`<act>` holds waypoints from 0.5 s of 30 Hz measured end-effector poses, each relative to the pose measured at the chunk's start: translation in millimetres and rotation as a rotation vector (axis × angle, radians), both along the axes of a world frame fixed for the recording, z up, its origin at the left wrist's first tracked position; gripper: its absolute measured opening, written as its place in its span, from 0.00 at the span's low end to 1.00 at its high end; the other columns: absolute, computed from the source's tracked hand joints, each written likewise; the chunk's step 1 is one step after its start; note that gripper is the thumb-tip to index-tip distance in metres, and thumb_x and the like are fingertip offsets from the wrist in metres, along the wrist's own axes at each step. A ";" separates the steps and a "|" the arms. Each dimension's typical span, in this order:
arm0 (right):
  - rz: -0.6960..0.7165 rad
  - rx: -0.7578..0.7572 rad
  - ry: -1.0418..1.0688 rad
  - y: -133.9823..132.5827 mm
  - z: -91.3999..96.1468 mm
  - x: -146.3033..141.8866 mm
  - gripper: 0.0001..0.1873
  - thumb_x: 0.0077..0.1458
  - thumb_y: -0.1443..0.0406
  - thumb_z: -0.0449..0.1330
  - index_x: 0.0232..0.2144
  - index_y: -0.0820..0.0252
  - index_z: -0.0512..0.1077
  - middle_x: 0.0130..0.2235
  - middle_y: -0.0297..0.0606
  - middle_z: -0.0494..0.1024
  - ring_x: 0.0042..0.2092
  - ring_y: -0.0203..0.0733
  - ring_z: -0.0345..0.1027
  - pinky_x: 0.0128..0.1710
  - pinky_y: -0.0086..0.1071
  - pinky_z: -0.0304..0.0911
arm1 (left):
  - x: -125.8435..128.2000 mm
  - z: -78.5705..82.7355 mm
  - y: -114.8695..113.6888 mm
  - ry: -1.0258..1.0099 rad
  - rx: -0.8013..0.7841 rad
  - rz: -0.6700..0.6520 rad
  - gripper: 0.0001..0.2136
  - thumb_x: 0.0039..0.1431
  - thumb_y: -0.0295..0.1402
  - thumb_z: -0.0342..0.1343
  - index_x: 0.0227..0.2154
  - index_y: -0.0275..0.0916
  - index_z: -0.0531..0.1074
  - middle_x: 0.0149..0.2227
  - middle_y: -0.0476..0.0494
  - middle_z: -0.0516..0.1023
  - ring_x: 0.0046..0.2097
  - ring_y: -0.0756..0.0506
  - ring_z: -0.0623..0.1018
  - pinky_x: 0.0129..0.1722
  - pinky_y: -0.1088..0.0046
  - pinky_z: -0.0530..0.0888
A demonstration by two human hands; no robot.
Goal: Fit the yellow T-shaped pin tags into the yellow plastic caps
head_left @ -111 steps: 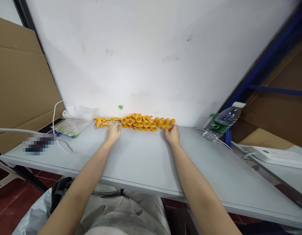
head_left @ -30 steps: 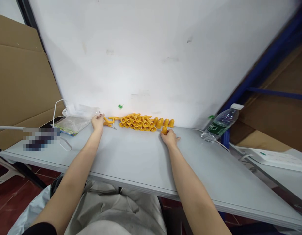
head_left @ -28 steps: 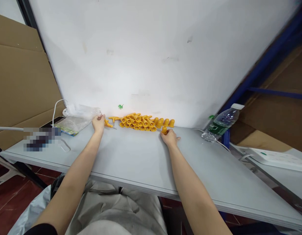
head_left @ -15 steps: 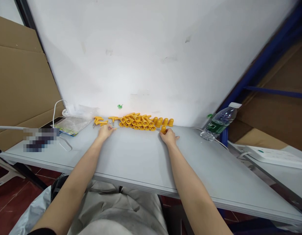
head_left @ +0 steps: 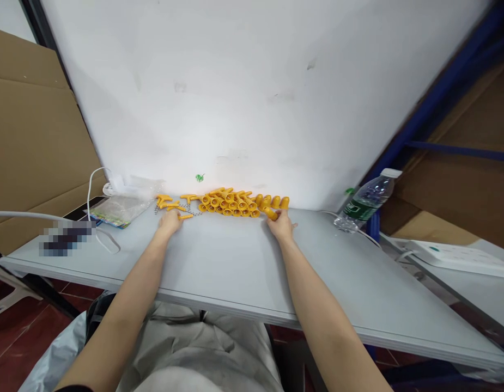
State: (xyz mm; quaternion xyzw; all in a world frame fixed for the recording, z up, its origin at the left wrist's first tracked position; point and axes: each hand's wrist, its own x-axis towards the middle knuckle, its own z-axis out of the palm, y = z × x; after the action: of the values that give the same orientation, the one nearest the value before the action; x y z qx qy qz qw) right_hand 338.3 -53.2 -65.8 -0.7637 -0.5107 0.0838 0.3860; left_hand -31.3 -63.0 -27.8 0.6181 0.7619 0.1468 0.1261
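Observation:
At the left of the yellow pile, my left hand is closed on the yellow handle of a corkscrew; its metal spiral points right, toward the pile. My right hand pinches a yellow cone-shaped sleeve, tilted with its narrow end to the upper left. Between the hands lies a stack of yellow corkscrews in their sleeves, open round ends facing me. Several loose yellow corkscrews with bare spirals lie just beyond my left hand. Behind my right hand stand several more yellow sleeves.
A clear plastic bag lies at the left of the grey table, near a white cable and a blurred-out item. At the right, a water bottle leans. A white power strip lies farther right. A white panel rises behind.
The sleeve in my right hand has tipped from upright toward the left. My left hand has shifted slightly left and toward me, and more of its corkscrew shows.

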 end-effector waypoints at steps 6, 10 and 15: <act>0.025 0.027 0.022 4.5 -4.0 2.0 0.14 0.51 0.67 0.58 0.43 0.57 0.67 0.41 0.43 0.76 0.48 0.54 0.70 0.58 0.61 0.43 | 1.4 -1.5 0.6 0.001 0.206 -0.034 0.16 0.61 0.34 0.53 0.51 0.41 0.72 0.52 0.35 0.75 0.52 0.36 0.75 0.48 0.61 0.72; 0.013 0.047 0.006 10.0 -10.8 7.1 0.13 0.50 0.64 0.60 0.40 0.57 0.68 0.45 0.47 0.74 0.52 0.58 0.67 0.56 0.63 0.47 | 9.6 -4.5 -2.3 -0.029 0.399 -0.132 0.16 0.63 0.36 0.50 0.52 0.42 0.70 0.49 0.37 0.74 0.48 0.38 0.76 0.47 0.62 0.72; 0.040 0.085 0.036 17.7 -22.3 16.5 0.14 0.48 0.62 0.62 0.39 0.56 0.69 0.44 0.46 0.75 0.50 0.59 0.68 0.54 0.68 0.48 | 26.6 -11.0 -6.7 -0.052 0.479 -0.254 0.16 0.63 0.35 0.50 0.53 0.42 0.70 0.45 0.39 0.73 0.46 0.40 0.75 0.44 0.65 0.72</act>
State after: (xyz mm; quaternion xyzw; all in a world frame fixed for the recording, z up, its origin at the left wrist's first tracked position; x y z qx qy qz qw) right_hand 354.8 -35.6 -88.1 -0.7346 -0.5219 0.0836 0.4255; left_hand -4.7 -69.6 -38.8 0.7169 0.6184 0.3215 0.0134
